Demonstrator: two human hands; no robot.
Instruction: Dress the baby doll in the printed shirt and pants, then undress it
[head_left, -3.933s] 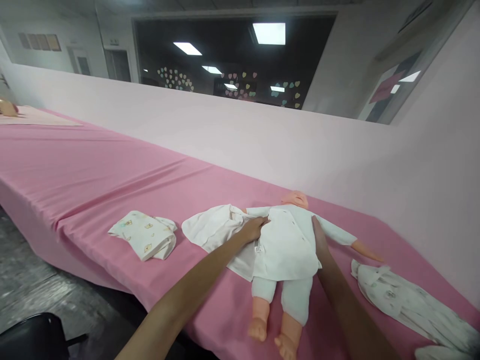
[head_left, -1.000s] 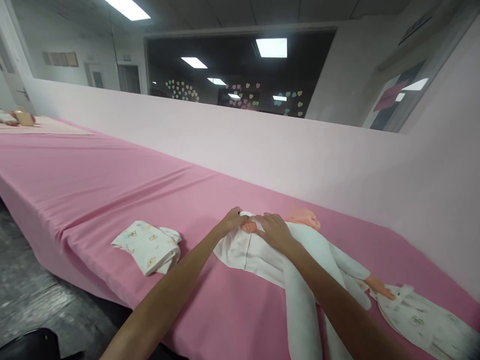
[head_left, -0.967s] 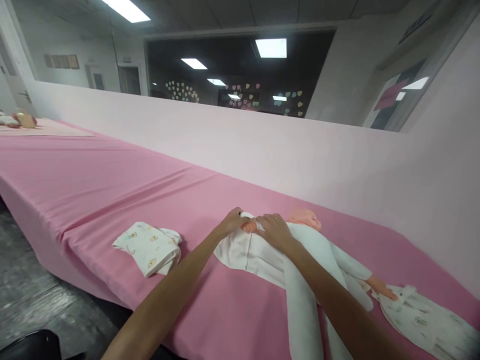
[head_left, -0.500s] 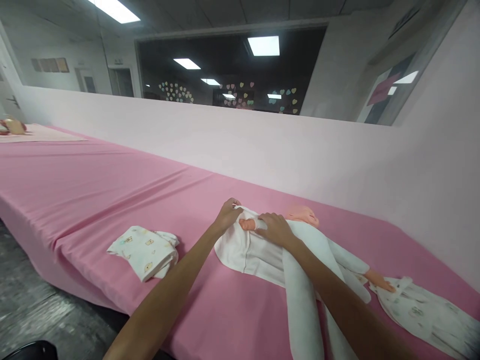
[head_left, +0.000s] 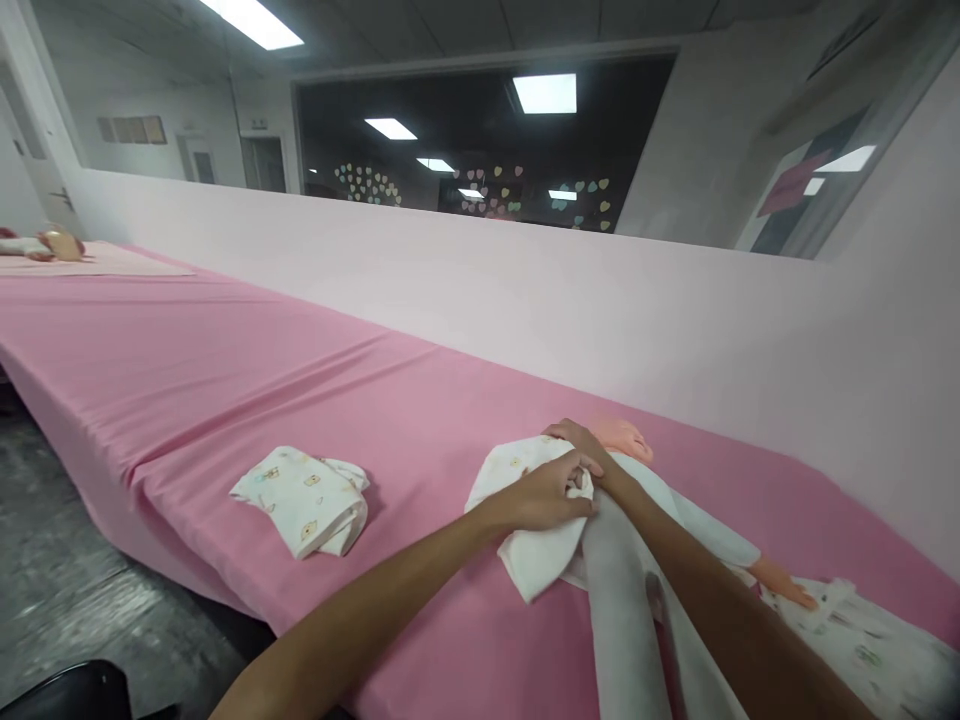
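Note:
A baby doll lies on the pink-covered table, its bare head toward the wall and its white-sleeved arm stretched right. My left hand pinches the edge of a white baby garment with small printed figures, folded over at the doll's left side. Right behind it, my right hand curls over the cloth beside the doll's head; its fingers are partly hidden, and what they hold cannot be made out. The doll's other hand is out of sight under the cloth and my hands. White legs extend toward me.
A folded printed cloth lies left of my forearm. At the right edge is another printed white garment. Another doll lies at the far left end. A wall with a window runs behind the pink table cover.
My left hand has moved right, bringing the garment's edge over the doll's arm, so its printed side shows. The doll's small hand is now covered. My right hand stays close to the doll's head.

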